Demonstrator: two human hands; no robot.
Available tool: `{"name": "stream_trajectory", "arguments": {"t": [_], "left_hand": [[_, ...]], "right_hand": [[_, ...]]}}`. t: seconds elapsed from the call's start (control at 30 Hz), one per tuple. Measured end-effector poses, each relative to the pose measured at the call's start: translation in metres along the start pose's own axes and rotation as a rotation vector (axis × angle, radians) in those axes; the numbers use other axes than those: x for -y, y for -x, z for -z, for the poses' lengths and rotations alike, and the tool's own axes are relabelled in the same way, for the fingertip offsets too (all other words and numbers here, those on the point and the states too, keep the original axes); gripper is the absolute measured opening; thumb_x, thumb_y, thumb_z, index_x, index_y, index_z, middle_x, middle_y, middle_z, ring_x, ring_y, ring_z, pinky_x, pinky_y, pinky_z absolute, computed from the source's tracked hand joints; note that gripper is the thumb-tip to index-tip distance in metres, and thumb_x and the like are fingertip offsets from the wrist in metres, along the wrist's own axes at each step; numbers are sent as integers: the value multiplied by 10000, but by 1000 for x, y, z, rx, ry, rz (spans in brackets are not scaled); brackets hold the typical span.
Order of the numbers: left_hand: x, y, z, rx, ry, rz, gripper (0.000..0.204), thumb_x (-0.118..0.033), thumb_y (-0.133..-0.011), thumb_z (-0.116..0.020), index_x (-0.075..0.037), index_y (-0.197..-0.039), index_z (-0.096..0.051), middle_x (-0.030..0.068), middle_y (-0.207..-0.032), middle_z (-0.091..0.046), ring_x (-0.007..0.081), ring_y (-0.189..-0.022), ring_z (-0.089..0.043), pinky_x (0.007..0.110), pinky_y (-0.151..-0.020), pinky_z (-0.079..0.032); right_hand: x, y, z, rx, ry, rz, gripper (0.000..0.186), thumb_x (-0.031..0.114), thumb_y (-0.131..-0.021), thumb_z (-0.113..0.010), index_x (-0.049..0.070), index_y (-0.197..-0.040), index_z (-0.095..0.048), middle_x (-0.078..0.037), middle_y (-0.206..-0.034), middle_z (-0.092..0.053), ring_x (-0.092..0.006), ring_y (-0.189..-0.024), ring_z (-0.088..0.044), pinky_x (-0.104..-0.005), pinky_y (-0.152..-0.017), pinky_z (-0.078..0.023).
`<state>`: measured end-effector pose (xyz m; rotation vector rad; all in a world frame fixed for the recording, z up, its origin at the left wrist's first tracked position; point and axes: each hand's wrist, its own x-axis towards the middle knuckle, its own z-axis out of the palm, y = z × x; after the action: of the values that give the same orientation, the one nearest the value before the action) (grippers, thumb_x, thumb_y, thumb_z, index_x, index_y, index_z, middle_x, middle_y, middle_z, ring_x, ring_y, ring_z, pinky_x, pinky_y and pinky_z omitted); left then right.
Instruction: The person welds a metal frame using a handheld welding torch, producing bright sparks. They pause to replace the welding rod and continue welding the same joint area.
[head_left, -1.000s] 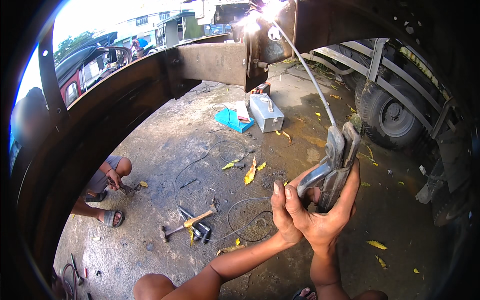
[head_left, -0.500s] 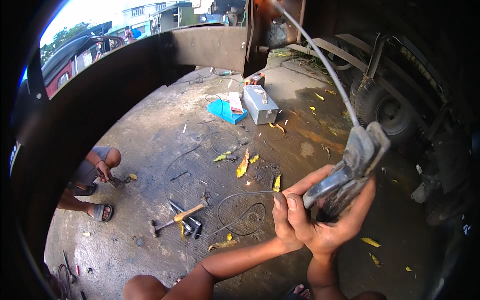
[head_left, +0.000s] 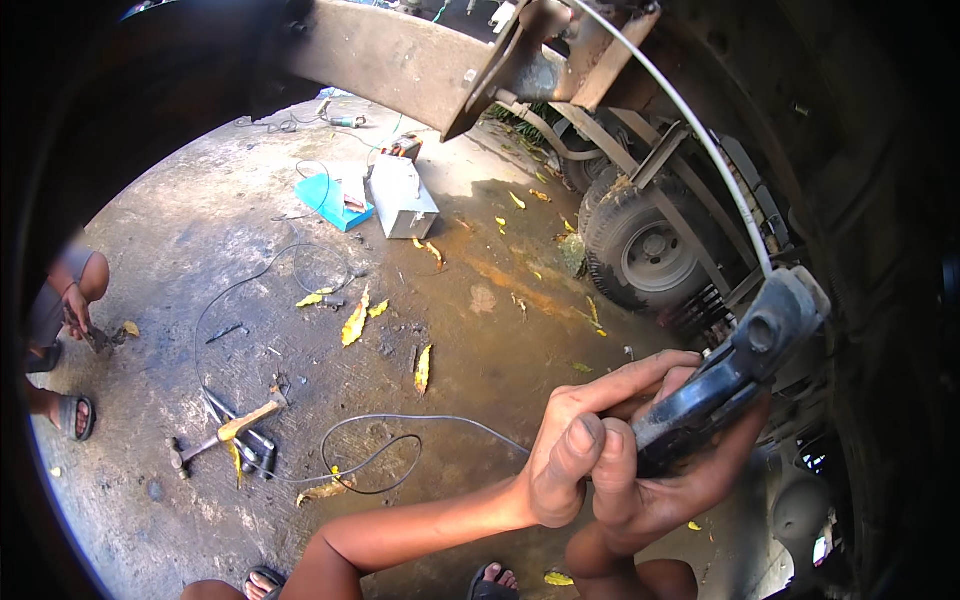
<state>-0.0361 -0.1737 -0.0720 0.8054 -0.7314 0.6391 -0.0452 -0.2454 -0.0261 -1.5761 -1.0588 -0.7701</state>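
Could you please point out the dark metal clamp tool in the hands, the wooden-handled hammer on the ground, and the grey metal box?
Dark metal clamp tool (head_left: pixel 735 375), head view, on its dark body.
Wooden-handled hammer (head_left: pixel 245 420), head view, on the handle.
Grey metal box (head_left: pixel 402 195), head view, on its top face.

Outdoor yard floor of stained, cracked concrete (head_left: pixel 520 330), sunlit across the centre, shaded toward 3 o'clock beneath a truck chassis. Rusted steel beam (head_left: pixel 390 60) spanning 11 to 1 o'clock overhead. Truck wheel (head_left: pixel 640 255) with leaf springs at 2 o'clock. Grey metal box (head_left: pixel 402 196) beside a blue tray (head_left: pixel 325 195) at 11 o'clock. Yellow fallen leaves (head_left: pixel 355 322) scattered through the middle. Black cable (head_left: pixel 370 455) looped at 7 o'clock, near a wooden-handled hammer (head_left: pixel 225 432) lying with dark tools. Another person's sandalled foot (head_left: pixel 72 415) at 9 o'clock, at the rim. Dark curved vehicle body closing the upper left edge.
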Motion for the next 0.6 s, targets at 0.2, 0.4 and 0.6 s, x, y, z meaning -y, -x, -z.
{"name": "stream_trajectory", "arguments": {"t": [0.2,0.4,0.6], "left_hand": [[-9,-1,-10,-118,78,8,988,-714,-892,-223,142,-1302,-499,232,-1136,-645,283,-1014,-613,341,-895,-465],[-12,-4,-10,-175,1,49,1076,-760,-878,-110,139,-1316,-508,143,-999,-644,194,-832,-540,294,-744,-431],[-10,-1,-8,-185,163,23,888,-624,-935,-260,147,-1298,-509,208,-1097,-663,260,-969,-623,316,-831,-480]], "right_hand": [[3,-8,1,-34,344,59,896,343,-738,-789,-122,-1364,-348,-129,-1120,-519,-192,-955,-535,-318,-813,-452],[4,-10,-1,-19,367,1,877,358,-731,-789,-108,-1344,-369,-123,-1074,-529,-194,-937,-535,-324,-787,-455],[4,-10,-6,-36,403,27,853,361,-732,-790,-110,-1321,-391,-117,-1061,-530,-196,-937,-531,-327,-798,-450]]}}
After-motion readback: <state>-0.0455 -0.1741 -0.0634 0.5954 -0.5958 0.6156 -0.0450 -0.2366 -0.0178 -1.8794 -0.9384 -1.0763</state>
